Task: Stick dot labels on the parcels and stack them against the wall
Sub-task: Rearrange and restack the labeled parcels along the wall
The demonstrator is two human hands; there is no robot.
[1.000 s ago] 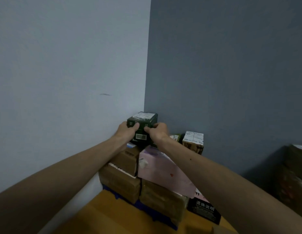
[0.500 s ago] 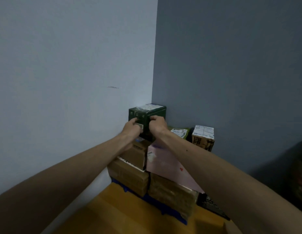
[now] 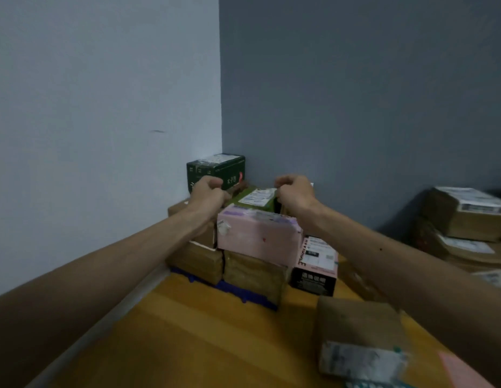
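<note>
Pile of boxes (image 3: 245,271) in the corner by the wall (image 3: 103,107). On top, right against the wall, dark green box (image 3: 215,170). Just in front, left hand (image 3: 208,191), fingers curled up, holding nothing. Right hand (image 3: 295,193) curled too, beside olive box (image 3: 254,198); cannot tell if holding.

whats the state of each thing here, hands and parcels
dark green box: upright in the corner, on other parcels, not gripped
left hand: fingers curled, holding nothing
right hand: fingers curled, holding nothing
pink parcel: stacked on a brown box
loose brown parcel: lying on the floor, unstacked
</note>
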